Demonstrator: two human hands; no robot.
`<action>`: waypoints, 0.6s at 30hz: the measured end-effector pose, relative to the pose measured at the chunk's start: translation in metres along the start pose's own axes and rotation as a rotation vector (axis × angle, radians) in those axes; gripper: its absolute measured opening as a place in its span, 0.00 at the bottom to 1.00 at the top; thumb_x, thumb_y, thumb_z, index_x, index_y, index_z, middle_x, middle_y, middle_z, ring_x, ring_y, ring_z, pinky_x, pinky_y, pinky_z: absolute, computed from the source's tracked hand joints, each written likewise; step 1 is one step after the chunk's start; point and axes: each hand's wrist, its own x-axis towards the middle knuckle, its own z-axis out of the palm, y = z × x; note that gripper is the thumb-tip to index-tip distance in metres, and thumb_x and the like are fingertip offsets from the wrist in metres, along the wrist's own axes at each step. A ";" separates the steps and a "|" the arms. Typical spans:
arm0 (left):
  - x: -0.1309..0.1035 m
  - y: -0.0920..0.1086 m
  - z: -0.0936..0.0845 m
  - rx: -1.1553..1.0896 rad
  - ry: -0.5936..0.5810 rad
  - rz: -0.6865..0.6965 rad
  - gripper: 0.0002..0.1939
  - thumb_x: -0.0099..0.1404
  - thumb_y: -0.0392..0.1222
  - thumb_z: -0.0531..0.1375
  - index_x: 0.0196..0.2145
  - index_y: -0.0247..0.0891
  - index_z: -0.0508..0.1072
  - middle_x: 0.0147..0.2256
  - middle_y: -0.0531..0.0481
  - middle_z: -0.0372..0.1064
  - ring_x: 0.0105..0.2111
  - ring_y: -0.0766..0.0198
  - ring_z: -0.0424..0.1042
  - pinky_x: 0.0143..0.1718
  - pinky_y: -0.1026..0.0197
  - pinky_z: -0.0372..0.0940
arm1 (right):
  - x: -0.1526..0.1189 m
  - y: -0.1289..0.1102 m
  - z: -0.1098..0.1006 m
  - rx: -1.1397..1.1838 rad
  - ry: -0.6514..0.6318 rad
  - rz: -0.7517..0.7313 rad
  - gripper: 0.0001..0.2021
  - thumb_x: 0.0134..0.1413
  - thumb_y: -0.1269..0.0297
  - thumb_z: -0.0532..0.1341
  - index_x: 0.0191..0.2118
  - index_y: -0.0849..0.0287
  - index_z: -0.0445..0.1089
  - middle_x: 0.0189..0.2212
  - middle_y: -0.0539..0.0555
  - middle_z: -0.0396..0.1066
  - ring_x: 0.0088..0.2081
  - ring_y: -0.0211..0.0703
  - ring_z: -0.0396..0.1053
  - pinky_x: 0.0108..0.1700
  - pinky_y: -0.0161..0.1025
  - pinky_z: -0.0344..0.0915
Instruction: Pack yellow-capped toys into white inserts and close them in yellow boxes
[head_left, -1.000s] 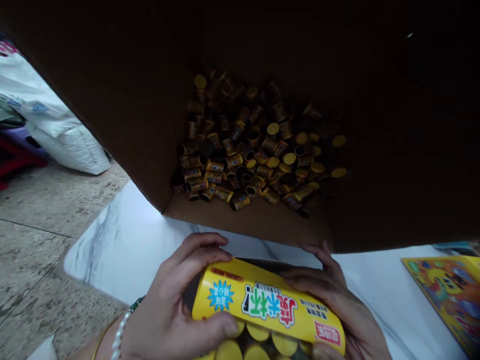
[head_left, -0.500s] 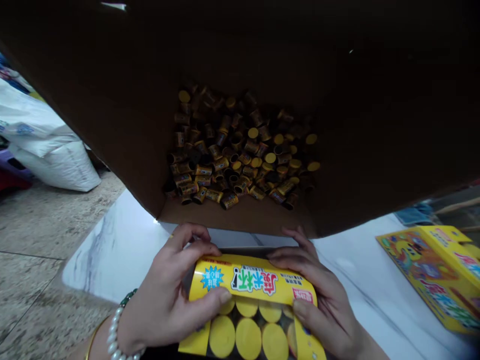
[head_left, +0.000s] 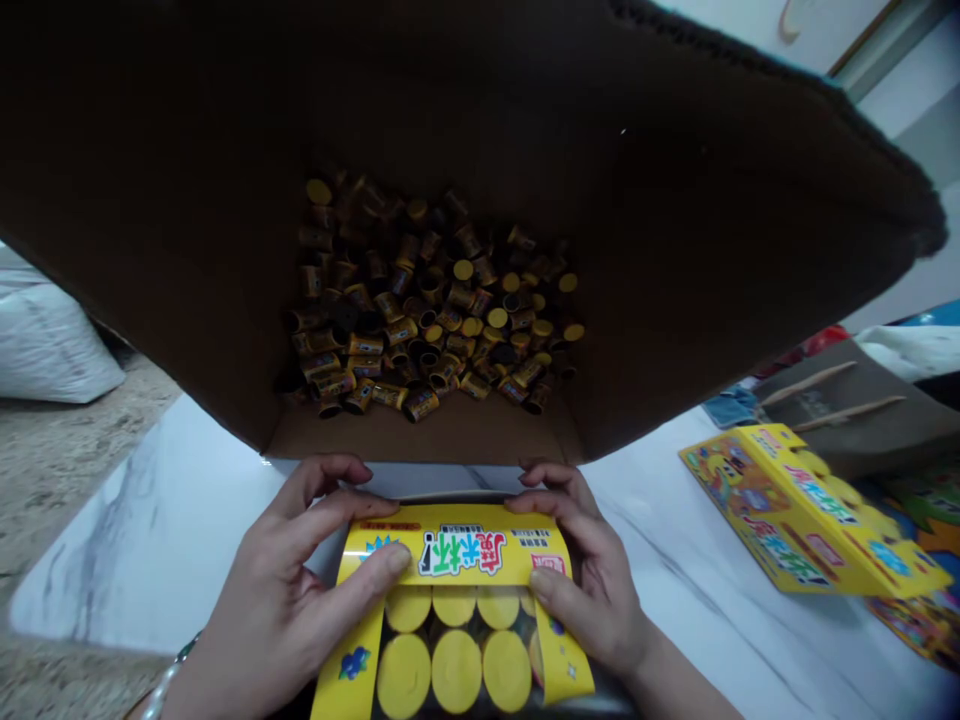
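Observation:
A yellow package [head_left: 461,545] with a printed top band and windows showing round yellow lids lies at the bottom centre of the head view. My left hand [head_left: 300,590] grips its left side, thumb on the band and fingers at the far edge. On the right side my right hand [head_left: 581,580] holds it the same way, thumb pressed near the red label. Just beyond the package, a large cardboard box [head_left: 420,440] stands open towards me, with many small yellow-lidded cups [head_left: 450,320] lying jumbled in its dark inside.
On the white marbled table [head_left: 150,530], another yellow package [head_left: 787,520] stands at the right. Behind it is a dark bag [head_left: 892,400] with handles. White sacks [head_left: 52,345] rest on the floor at the far left.
The view has swung to the right, so the box, package and hands appear further left. More of the right-hand package and bag shows. Both hands still hold the package.

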 end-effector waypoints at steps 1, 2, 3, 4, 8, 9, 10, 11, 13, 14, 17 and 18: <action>0.000 -0.001 0.001 -0.002 -0.001 -0.006 0.10 0.62 0.47 0.64 0.42 0.44 0.76 0.48 0.46 0.65 0.48 0.55 0.70 0.42 0.59 0.71 | -0.001 0.002 0.001 0.006 0.028 0.016 0.24 0.49 0.49 0.66 0.49 0.55 0.69 0.50 0.60 0.62 0.55 0.57 0.63 0.54 0.52 0.64; -0.001 -0.001 0.001 -0.005 0.007 -0.012 0.11 0.62 0.47 0.64 0.42 0.45 0.75 0.48 0.46 0.65 0.48 0.55 0.70 0.42 0.59 0.71 | -0.002 0.003 0.002 0.006 0.048 0.023 0.25 0.48 0.48 0.67 0.50 0.55 0.67 0.51 0.59 0.61 0.55 0.57 0.63 0.54 0.51 0.64; -0.001 -0.002 0.002 -0.007 0.011 -0.016 0.11 0.62 0.47 0.64 0.42 0.45 0.75 0.48 0.47 0.65 0.48 0.55 0.70 0.41 0.60 0.71 | -0.003 0.005 0.002 0.002 0.062 0.022 0.26 0.47 0.48 0.68 0.49 0.55 0.66 0.51 0.59 0.61 0.55 0.57 0.63 0.54 0.51 0.63; -0.002 -0.003 0.003 -0.005 0.014 -0.019 0.10 0.63 0.46 0.64 0.42 0.45 0.75 0.48 0.47 0.64 0.47 0.56 0.70 0.41 0.61 0.71 | -0.004 0.006 0.003 -0.001 0.068 0.016 0.27 0.46 0.47 0.68 0.49 0.54 0.65 0.51 0.59 0.60 0.55 0.56 0.62 0.54 0.51 0.63; -0.003 -0.005 0.005 0.031 -0.001 -0.025 0.07 0.64 0.45 0.62 0.40 0.46 0.75 0.47 0.49 0.63 0.45 0.61 0.69 0.39 0.65 0.69 | -0.003 0.008 0.002 0.011 0.053 -0.003 0.26 0.48 0.45 0.68 0.49 0.52 0.65 0.49 0.56 0.61 0.53 0.53 0.62 0.55 0.49 0.62; -0.003 -0.006 0.005 0.035 -0.003 -0.021 0.06 0.64 0.45 0.62 0.39 0.45 0.74 0.46 0.50 0.62 0.45 0.62 0.69 0.39 0.66 0.68 | -0.002 0.007 0.001 0.004 0.039 -0.014 0.25 0.49 0.45 0.67 0.49 0.52 0.65 0.48 0.56 0.61 0.53 0.52 0.62 0.55 0.49 0.62; -0.002 -0.006 0.006 0.033 -0.002 -0.017 0.05 0.64 0.45 0.62 0.39 0.45 0.74 0.46 0.50 0.62 0.46 0.62 0.69 0.40 0.66 0.68 | 0.000 0.006 0.001 -0.007 0.020 -0.025 0.25 0.50 0.44 0.67 0.48 0.52 0.66 0.48 0.56 0.61 0.53 0.52 0.62 0.54 0.48 0.62; -0.002 -0.006 0.007 0.025 0.002 -0.011 0.05 0.64 0.44 0.62 0.38 0.45 0.74 0.46 0.49 0.62 0.46 0.62 0.69 0.40 0.67 0.68 | 0.001 0.006 0.000 -0.015 0.001 -0.041 0.24 0.50 0.44 0.66 0.48 0.52 0.67 0.48 0.55 0.61 0.52 0.51 0.63 0.54 0.48 0.63; -0.001 -0.007 0.009 0.008 0.021 -0.006 0.04 0.64 0.44 0.62 0.37 0.44 0.74 0.46 0.49 0.63 0.47 0.61 0.69 0.41 0.66 0.67 | 0.005 0.003 -0.002 -0.014 -0.031 -0.070 0.23 0.51 0.43 0.65 0.47 0.52 0.68 0.46 0.55 0.62 0.51 0.50 0.63 0.53 0.47 0.63; 0.000 -0.007 0.010 -0.002 0.033 -0.008 0.04 0.64 0.43 0.61 0.36 0.43 0.73 0.45 0.49 0.63 0.47 0.61 0.69 0.42 0.65 0.67 | 0.007 0.002 -0.003 -0.007 -0.042 -0.078 0.23 0.52 0.43 0.65 0.47 0.52 0.68 0.46 0.55 0.63 0.51 0.51 0.63 0.53 0.48 0.63; 0.000 -0.008 0.011 -0.030 0.043 -0.022 0.03 0.64 0.43 0.60 0.35 0.44 0.73 0.45 0.48 0.65 0.49 0.58 0.69 0.43 0.63 0.68 | 0.010 0.000 -0.004 0.004 -0.064 -0.075 0.23 0.51 0.42 0.64 0.46 0.54 0.68 0.43 0.55 0.65 0.52 0.53 0.63 0.55 0.50 0.62; 0.000 -0.007 0.010 -0.026 0.036 -0.032 0.04 0.64 0.43 0.60 0.36 0.44 0.73 0.46 0.48 0.66 0.49 0.57 0.69 0.43 0.62 0.69 | 0.011 0.000 -0.004 0.003 -0.067 -0.071 0.23 0.51 0.42 0.64 0.45 0.54 0.68 0.42 0.55 0.65 0.53 0.53 0.63 0.56 0.51 0.62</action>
